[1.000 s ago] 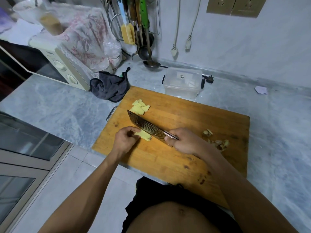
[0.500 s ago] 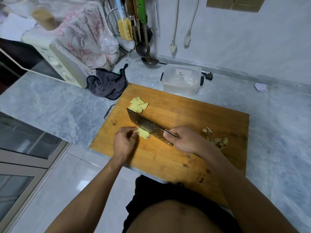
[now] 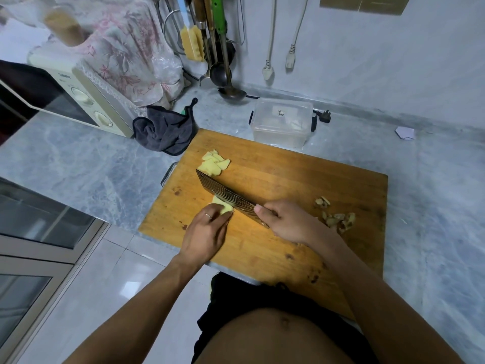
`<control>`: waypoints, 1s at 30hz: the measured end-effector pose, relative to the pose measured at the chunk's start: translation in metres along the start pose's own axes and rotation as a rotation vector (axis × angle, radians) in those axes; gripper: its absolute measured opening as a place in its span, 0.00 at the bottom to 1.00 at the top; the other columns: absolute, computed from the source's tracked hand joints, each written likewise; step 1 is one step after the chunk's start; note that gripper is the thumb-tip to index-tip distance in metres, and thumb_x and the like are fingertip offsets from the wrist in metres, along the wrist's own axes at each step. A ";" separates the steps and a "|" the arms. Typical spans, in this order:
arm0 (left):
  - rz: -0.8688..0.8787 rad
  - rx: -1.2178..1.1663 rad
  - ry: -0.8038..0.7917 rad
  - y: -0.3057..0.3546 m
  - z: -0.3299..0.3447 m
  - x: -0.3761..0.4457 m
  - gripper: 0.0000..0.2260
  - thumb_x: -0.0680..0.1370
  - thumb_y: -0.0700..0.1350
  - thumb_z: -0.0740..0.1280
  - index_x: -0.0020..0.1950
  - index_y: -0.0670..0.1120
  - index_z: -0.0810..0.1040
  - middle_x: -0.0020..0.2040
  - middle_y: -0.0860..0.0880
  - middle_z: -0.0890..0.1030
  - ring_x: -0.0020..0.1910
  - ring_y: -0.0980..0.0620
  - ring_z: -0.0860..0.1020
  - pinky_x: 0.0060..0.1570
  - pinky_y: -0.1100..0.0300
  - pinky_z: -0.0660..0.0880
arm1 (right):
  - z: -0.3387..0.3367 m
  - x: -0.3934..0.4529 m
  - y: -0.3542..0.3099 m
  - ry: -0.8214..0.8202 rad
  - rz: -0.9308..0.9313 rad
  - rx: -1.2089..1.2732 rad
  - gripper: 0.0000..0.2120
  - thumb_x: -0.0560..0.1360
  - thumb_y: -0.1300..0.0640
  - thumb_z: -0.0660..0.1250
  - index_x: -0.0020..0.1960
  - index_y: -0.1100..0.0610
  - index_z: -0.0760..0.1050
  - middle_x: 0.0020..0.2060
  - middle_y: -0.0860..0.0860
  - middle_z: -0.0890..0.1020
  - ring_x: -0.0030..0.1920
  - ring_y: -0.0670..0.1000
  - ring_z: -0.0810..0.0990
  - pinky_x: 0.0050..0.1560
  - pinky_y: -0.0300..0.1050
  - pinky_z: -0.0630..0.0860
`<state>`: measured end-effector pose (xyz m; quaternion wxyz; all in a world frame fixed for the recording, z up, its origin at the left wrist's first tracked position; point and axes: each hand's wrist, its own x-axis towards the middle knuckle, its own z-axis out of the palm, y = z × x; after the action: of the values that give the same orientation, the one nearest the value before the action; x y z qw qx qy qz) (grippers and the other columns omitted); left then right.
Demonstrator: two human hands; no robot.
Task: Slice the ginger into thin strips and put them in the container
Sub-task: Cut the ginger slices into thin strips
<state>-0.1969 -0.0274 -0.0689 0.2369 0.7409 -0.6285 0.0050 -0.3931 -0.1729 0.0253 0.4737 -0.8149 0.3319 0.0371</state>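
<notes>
Pinned firm, slippery ginger [image 3: 221, 208] near board [image 3: 288, 179] edge with left hand [image 3: 207, 232] (right hand [image 3: 283, 222] gripping cleaver [image 3: 225, 195]).

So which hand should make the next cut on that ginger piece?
Right. The right hand already grips the knife, its blade against the ginger piece. The left hand is pinning that piece down.

Dim, even indoor light; floor tiles [image 3: 131, 279] at 8 o'clock show glare; wide-angle edges bow; fine detail soft.
</notes>
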 end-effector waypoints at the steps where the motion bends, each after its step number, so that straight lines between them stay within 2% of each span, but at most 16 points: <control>1: -0.004 0.010 0.009 0.000 0.002 -0.001 0.12 0.79 0.41 0.67 0.61 0.46 0.83 0.57 0.44 0.79 0.58 0.43 0.77 0.46 0.55 0.79 | 0.000 0.000 -0.001 -0.004 -0.002 -0.002 0.23 0.83 0.41 0.55 0.37 0.56 0.67 0.31 0.52 0.69 0.30 0.48 0.68 0.35 0.45 0.64; 4: -0.037 -0.007 0.020 -0.002 0.005 0.001 0.11 0.80 0.40 0.68 0.62 0.44 0.82 0.57 0.45 0.80 0.58 0.44 0.78 0.48 0.52 0.80 | 0.002 -0.002 -0.002 -0.024 -0.024 -0.025 0.23 0.83 0.42 0.54 0.35 0.56 0.64 0.30 0.51 0.65 0.29 0.50 0.65 0.34 0.46 0.62; 7: -0.056 0.008 0.039 -0.005 0.007 0.003 0.10 0.80 0.42 0.68 0.58 0.42 0.83 0.57 0.44 0.81 0.61 0.43 0.77 0.51 0.51 0.80 | 0.004 -0.004 -0.003 -0.025 -0.042 -0.055 0.24 0.84 0.43 0.55 0.34 0.56 0.62 0.29 0.51 0.63 0.29 0.49 0.63 0.34 0.47 0.60; 10: -0.108 0.008 0.028 -0.004 0.008 0.003 0.10 0.80 0.43 0.67 0.58 0.45 0.84 0.58 0.45 0.80 0.60 0.44 0.78 0.44 0.51 0.81 | 0.005 -0.006 -0.004 -0.018 -0.034 -0.078 0.24 0.83 0.43 0.54 0.34 0.56 0.62 0.29 0.50 0.64 0.29 0.49 0.64 0.33 0.47 0.61; 13: -0.122 0.010 0.030 -0.002 0.008 0.003 0.12 0.80 0.45 0.64 0.59 0.47 0.84 0.58 0.46 0.80 0.58 0.45 0.78 0.41 0.54 0.80 | 0.008 -0.012 -0.006 0.012 -0.037 -0.094 0.25 0.83 0.41 0.53 0.33 0.55 0.63 0.28 0.51 0.67 0.28 0.51 0.66 0.32 0.49 0.63; 16: -0.123 0.021 0.046 0.001 0.005 0.004 0.09 0.79 0.41 0.67 0.56 0.47 0.84 0.52 0.46 0.80 0.50 0.44 0.79 0.35 0.55 0.77 | 0.015 -0.021 -0.011 0.054 -0.069 -0.130 0.24 0.83 0.40 0.52 0.34 0.54 0.64 0.28 0.53 0.70 0.28 0.56 0.70 0.30 0.49 0.64; 18: -0.142 0.045 0.032 0.002 0.005 0.004 0.11 0.77 0.39 0.66 0.55 0.48 0.84 0.46 0.47 0.78 0.46 0.44 0.77 0.30 0.55 0.75 | 0.019 -0.025 -0.017 0.084 -0.095 -0.190 0.23 0.83 0.41 0.52 0.36 0.53 0.67 0.28 0.52 0.72 0.30 0.55 0.73 0.30 0.49 0.64; 21: -0.159 0.083 0.007 0.003 0.005 0.003 0.13 0.78 0.41 0.62 0.55 0.50 0.84 0.47 0.47 0.81 0.48 0.44 0.78 0.30 0.54 0.76 | 0.020 -0.027 -0.023 0.097 -0.097 -0.255 0.23 0.83 0.41 0.51 0.39 0.55 0.70 0.29 0.52 0.73 0.29 0.53 0.73 0.29 0.47 0.64; 26: -0.166 0.108 0.025 0.007 0.004 0.003 0.13 0.77 0.41 0.62 0.54 0.50 0.85 0.49 0.48 0.82 0.50 0.44 0.80 0.29 0.58 0.73 | 0.021 -0.025 -0.027 0.090 -0.078 -0.273 0.22 0.84 0.42 0.52 0.40 0.55 0.71 0.29 0.52 0.73 0.29 0.52 0.73 0.28 0.46 0.62; 30: -0.172 0.092 0.049 0.009 0.003 0.004 0.15 0.78 0.43 0.58 0.54 0.51 0.85 0.49 0.47 0.82 0.49 0.43 0.81 0.29 0.58 0.73 | 0.024 -0.024 -0.030 0.086 -0.058 -0.265 0.22 0.83 0.41 0.51 0.42 0.55 0.72 0.32 0.52 0.75 0.32 0.54 0.75 0.31 0.49 0.70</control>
<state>-0.2049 -0.0325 -0.0673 0.2176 0.8018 -0.5557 0.0318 -0.3885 -0.1323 0.0434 0.3481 -0.8803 0.3207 0.0319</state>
